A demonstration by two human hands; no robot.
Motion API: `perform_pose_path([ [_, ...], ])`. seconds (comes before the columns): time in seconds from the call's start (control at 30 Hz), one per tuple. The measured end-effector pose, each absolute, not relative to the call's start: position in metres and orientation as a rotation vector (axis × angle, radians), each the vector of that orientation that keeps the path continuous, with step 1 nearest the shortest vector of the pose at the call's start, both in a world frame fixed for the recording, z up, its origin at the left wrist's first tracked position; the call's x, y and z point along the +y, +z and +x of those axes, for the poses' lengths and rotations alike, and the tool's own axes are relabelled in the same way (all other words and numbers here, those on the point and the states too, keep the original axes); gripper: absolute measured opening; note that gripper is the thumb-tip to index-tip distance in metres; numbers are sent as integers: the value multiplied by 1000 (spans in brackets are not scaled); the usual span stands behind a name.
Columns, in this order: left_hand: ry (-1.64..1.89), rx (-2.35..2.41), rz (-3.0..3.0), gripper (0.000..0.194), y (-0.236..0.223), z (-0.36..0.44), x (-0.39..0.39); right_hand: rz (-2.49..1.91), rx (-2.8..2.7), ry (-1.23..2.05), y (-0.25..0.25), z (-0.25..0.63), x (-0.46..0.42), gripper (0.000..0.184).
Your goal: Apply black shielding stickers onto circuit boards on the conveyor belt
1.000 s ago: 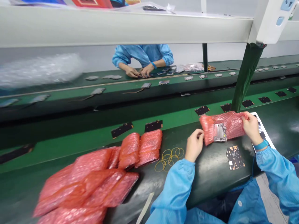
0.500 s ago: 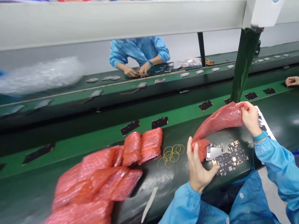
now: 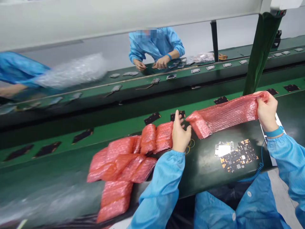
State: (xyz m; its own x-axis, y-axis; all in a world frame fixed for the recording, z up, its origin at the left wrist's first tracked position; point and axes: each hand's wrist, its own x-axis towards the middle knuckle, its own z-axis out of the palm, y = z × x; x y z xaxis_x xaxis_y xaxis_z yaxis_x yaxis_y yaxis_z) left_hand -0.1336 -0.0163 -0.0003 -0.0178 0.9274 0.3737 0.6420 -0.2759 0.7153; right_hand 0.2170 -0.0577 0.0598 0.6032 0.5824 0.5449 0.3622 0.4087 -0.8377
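Hands well apart, the right hand [image 3: 268,111] pinches the far end of a pink bubble-wrap sleeve [image 3: 226,116] stretched above the dark table [image 3: 202,171], the open left hand [image 3: 180,135] just beside its near end and partly hiding yellow rubber bands [image 3: 190,145], circuit boards [image 3: 235,156] bare at four o'clock, the sleeve's contents impossible to make out.

Head-worn view, close, facing forward and down over green workbench [image 3: 205,178].

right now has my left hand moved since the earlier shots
Yes, your left hand has moved left, away from the circuit boards, and now sits beside the pink bubble pouches.
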Motion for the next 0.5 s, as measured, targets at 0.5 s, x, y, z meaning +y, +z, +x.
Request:
perform_pose_path([
  [0.5,714,1727,1948,56,-31,-87,2,-1084,-1006,113,96,223,-78,11],
])
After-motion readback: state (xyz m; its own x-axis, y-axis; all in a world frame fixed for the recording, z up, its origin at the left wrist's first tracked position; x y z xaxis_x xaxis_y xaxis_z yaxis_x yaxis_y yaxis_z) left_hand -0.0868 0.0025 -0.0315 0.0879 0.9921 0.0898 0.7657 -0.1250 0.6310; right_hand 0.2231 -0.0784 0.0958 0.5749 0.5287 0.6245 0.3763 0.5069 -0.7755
